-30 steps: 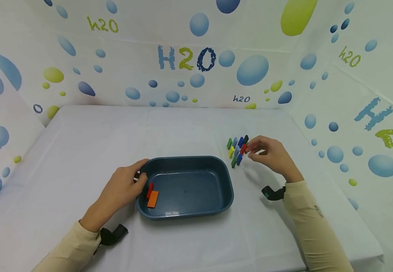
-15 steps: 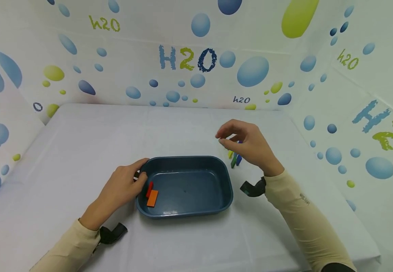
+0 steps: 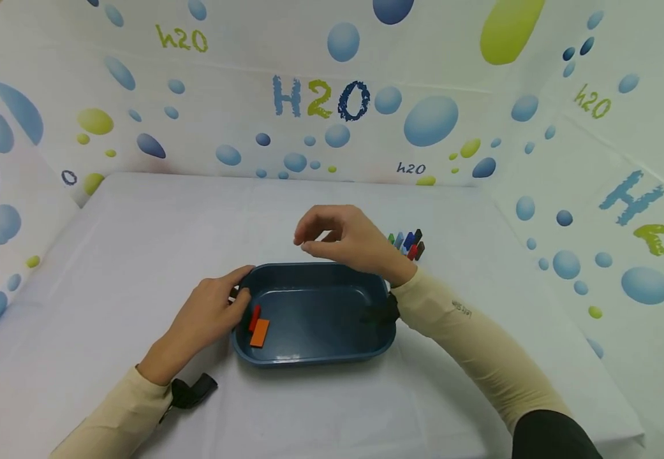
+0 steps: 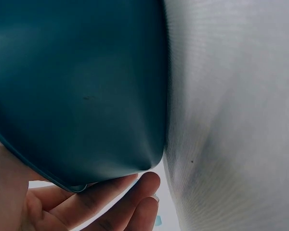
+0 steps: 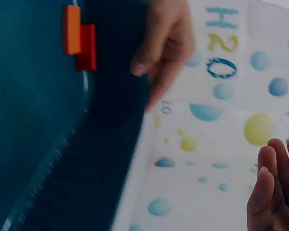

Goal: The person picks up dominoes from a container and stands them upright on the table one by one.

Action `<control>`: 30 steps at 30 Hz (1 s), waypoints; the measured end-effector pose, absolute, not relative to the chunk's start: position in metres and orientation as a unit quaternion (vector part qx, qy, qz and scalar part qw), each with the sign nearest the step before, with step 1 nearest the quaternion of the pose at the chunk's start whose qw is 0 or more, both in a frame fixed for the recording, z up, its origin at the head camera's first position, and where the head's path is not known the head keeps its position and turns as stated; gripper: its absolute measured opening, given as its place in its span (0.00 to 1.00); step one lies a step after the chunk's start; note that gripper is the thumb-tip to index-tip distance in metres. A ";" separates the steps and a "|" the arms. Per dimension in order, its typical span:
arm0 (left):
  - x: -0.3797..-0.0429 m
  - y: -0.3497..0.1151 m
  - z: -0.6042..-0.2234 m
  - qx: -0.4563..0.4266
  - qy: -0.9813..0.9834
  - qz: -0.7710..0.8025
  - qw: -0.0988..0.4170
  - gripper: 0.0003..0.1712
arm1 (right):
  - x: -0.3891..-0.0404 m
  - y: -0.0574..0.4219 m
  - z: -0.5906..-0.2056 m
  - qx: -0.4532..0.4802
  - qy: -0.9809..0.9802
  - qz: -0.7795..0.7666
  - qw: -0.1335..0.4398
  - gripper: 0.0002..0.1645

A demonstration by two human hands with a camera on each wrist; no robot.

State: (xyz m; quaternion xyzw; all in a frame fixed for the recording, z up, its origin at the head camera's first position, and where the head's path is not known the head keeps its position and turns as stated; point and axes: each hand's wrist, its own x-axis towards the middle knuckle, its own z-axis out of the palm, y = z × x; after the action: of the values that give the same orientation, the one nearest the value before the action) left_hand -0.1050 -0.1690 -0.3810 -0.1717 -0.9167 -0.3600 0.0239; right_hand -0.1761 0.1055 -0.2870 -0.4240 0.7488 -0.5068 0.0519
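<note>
My left hand (image 3: 208,311) grips the left end of a dark blue plastic tray (image 3: 313,361), thumb at the rim and fingers outside the wall. Inside, at the left end, lie an orange domino block (image 3: 259,333) and a red domino block (image 3: 255,318). My right hand (image 3: 346,236) hovers above the tray's far edge, its thumb and fingers curled and their tips close together. No block shows between them, though the tips may hide one. In the right wrist view only some fingers (image 5: 274,187) of that hand appear, at the lower right.
Right of the tray's far corner stand several coloured domino blocks (image 3: 409,241) in rows, partly hidden by my right forearm. A white cloth (image 3: 194,217) covers the table. Printed white sheeting (image 3: 240,64) closes off the back and sides.
From beside the standing blocks, my right hand has moved left to above the tray's far edge. My left hand stays on the tray, and the two blocks inside lie as before.
</note>
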 end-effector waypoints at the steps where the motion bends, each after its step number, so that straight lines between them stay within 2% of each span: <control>1: -0.105 -0.169 -0.381 -0.173 -0.916 -0.360 0.023 0.26 | -0.177 0.101 -0.291 -0.426 0.746 -0.508 0.066 0.08; 15: -0.105 -0.170 -0.381 -0.179 -0.910 -0.373 0.015 0.24 | -0.178 0.053 -0.350 -0.434 0.736 -0.465 0.232 0.11; 30: -0.105 -0.170 -0.381 -0.194 -0.911 -0.363 0.030 0.24 | -0.180 0.041 -0.377 -0.403 0.749 -0.437 0.292 0.16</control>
State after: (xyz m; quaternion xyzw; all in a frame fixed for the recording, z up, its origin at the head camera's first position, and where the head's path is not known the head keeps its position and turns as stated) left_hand -0.1048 -0.1703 -0.3805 -0.1944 -0.9109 -0.3627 0.0299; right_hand -0.1797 0.0408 -0.3765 -0.4030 0.7491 -0.4374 0.2918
